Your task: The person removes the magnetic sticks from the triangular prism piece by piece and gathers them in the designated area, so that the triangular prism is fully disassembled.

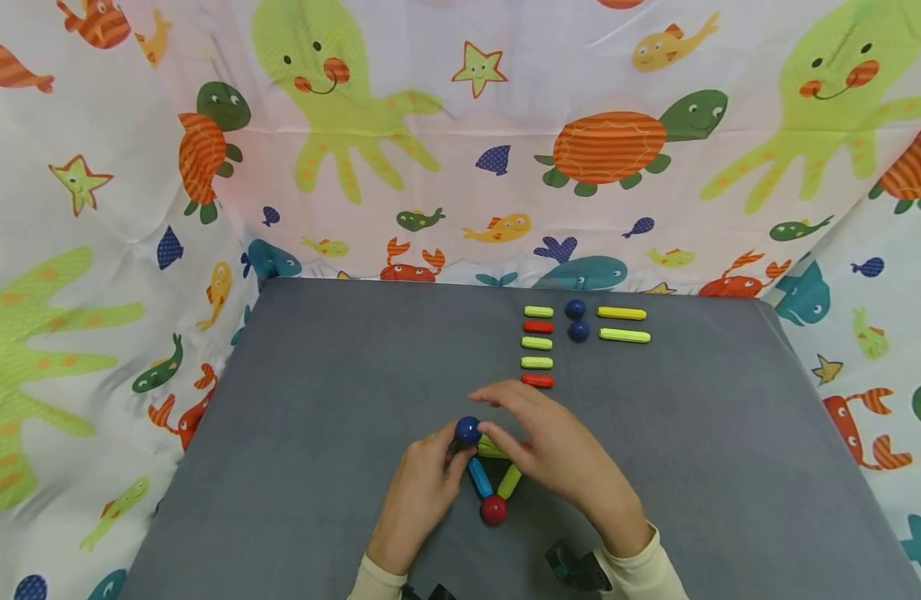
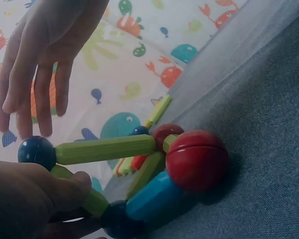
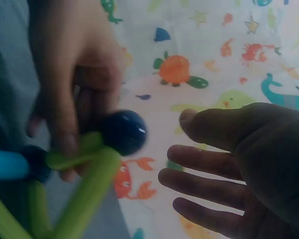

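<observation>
A small frame of toy building rods and balls stands in front of the person. My left hand [image 1: 422,483] pinches a green rod [image 2: 95,203] that runs between an upper blue ball [image 2: 36,153] and a lower dark blue ball [image 2: 122,219]. Another green rod [image 2: 104,149] reaches from the upper ball to a red ball [image 2: 164,133] farther back. At the near corner, a larger-looking red ball [image 1: 493,510] joins a light blue rod [image 1: 479,478] and a green one. Fingers spread, my right hand [image 3: 274,164] hovers beside the upper blue ball, holding nothing.
Farther back on the grey table [image 1: 340,375] lies a column of several short rods, green and red [image 1: 538,327]. Beside it are two blue balls [image 1: 578,332] and two longer yellowish rods [image 1: 623,336]. A sea-animal cloth [image 1: 430,167] rises behind and at both sides.
</observation>
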A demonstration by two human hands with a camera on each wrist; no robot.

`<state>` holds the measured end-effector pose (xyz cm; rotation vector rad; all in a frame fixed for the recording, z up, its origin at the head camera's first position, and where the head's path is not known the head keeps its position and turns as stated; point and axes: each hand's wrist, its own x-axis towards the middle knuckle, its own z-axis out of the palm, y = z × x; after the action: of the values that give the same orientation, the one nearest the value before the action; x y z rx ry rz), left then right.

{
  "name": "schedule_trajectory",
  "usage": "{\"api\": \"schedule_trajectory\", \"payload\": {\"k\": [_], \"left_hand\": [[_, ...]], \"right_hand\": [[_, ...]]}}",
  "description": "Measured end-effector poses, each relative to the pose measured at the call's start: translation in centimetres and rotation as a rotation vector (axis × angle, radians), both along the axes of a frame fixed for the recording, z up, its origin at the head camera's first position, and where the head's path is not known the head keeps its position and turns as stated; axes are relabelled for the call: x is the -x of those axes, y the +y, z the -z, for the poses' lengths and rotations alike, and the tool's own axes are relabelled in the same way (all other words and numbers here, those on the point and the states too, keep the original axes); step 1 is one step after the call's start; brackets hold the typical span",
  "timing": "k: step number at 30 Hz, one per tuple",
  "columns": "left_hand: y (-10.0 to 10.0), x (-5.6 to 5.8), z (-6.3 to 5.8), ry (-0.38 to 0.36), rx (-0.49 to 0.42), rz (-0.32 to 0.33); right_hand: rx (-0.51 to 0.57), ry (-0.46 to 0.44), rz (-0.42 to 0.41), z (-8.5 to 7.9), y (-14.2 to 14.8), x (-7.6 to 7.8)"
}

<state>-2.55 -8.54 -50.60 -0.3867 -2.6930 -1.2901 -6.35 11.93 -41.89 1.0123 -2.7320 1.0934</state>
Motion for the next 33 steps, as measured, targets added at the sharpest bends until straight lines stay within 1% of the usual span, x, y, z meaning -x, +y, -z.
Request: {"api": "schedule_trajectory", "payload": {"k": [3, 8, 20, 28, 33], "left_hand": [[0.0, 0.1, 0.0, 0.014, 0.023, -0.001], [-0.1, 0.1, 0.2, -0.006, 0.061, -0.009], [-0.1, 0.2, 0.1, -0.062, 0.05, -0.018], [0.0, 0.2, 0.0, -0.088, 0.051, -0.027], [-0.1, 0.2, 0.1, -0.092, 0.048, -0.015]], "right_hand": [[-0.023, -0.005, -0.037, 0.7, -0.6, -0.3], [-0.057, 0.017, -0.079, 1.9, -1.6, -0.7], [-0.128, 0.053, -0.033, 3.1, -2.7, -0.9], [-0.119, 0.067, -0.033, 3.5, -2.9, -0.8], [-0.132, 0.079, -0.029, 3.6, -2.9, -0.7]]}}
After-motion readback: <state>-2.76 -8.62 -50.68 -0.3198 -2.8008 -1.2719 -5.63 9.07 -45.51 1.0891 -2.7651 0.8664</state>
